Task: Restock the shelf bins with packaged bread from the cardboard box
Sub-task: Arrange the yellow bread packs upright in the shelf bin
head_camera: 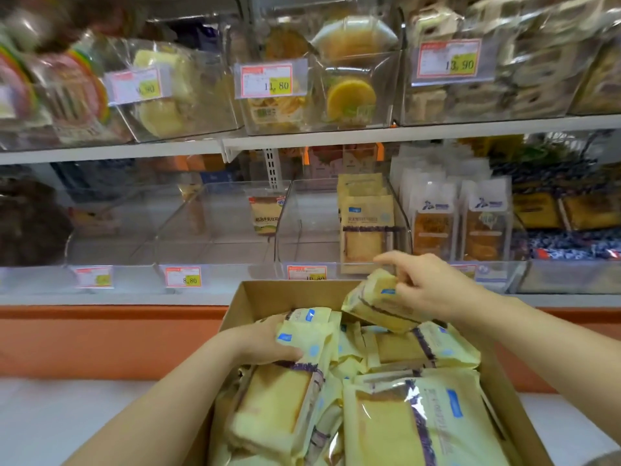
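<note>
Straight ahead of both hands and above them, a two-tier shop shelf (302,142) lined with clear plastic bins, much of the upper tier blurred. Directly beneath the hands, an open cardboard box (242,297), filled nearly to the rim with pale yellow packaged bread, sliced loaf visible through clear windows. Just beyond the right hand, forward, up and slightly to its left, the matching lower-tier bin (302,227). Inside it, a row of the same yellow packs (366,223) standing upright against the right wall, with bare floor to their left. Lifted clear of the box contents, a held bread pack (373,304), tilted, labelled end uppermost in the hand, body slanting down toward the box, not yet upright like the shelved row. Wrapped around that pack's upper end, the right hand (430,290), fingers curled on the wrapper, index finger stretched out toward the bin. Lower and to the left, down inside the box, the left hand (265,339), thumb and fingers closed over the top of a second bread pack (302,338) lying among the others. Judging by position, right hand plainly the nearer to the bin. Likely next: a short carry forward and up over the bin's front lip, plus a turn to stand the pack on end.
</note>
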The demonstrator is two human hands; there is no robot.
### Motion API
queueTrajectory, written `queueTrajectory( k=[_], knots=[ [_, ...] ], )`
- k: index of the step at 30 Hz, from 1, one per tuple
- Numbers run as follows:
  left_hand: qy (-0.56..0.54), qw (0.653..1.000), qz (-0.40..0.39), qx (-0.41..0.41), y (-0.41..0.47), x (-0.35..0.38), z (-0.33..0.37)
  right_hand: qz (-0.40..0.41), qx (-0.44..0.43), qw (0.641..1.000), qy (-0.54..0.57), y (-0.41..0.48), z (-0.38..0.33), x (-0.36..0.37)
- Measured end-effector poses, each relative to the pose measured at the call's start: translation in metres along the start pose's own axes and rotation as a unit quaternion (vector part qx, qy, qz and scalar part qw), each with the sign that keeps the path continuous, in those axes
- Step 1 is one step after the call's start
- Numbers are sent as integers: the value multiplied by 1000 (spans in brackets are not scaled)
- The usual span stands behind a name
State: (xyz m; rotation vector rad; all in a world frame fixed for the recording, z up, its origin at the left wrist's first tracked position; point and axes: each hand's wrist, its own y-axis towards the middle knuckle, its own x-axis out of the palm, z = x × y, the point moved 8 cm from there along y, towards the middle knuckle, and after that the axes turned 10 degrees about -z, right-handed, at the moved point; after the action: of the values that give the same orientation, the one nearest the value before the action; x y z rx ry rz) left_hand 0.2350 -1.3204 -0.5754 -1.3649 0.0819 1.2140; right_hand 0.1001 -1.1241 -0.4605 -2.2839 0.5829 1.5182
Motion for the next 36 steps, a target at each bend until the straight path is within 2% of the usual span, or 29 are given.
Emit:
queueTrajectory(
  k=[2,4,7,14,16,19,22,25,27,30,34,36],
  knots=[
    [-24,1000,6,1,-1,0,-1,78,-2,995,59,-5,-4,-28],
    [-53,998,18,7,-2,0,-3,117,10,985,125,-8,-4,-49],
    [-94,995,31,12,-2,-1,-7,53,47,985,160,-7,-3,-48],
    [-132,991,-14,27,-5,8,-15,-54,94,976,187,-9,8,-22],
    [-152,987,-16,42,-8,6,-13,-96,87,981,148,-11,7,-15],
    [-194,978,-20,79,-17,3,-5,-107,45,992,-45,-11,5,-8],
    [-232,966,-4,114,-28,-5,1,-49,42,987,-147,-9,7,-6],
    [-257,956,39,136,-41,-19,8,23,55,983,-172,-2,10,-10],
    [-296,935,94,172,-54,-38,15,99,41,985,-136,0,5,-27],
    [-335,888,204,239,-77,-77,27,191,33,981,-14,1,3,-60],
    [-350,842,318,259,-100,-113,43,317,24,944,86,1,3,-100],
    [-369,816,356,268,-104,-124,51,350,20,930,111,6,5,-109]
  ],
)
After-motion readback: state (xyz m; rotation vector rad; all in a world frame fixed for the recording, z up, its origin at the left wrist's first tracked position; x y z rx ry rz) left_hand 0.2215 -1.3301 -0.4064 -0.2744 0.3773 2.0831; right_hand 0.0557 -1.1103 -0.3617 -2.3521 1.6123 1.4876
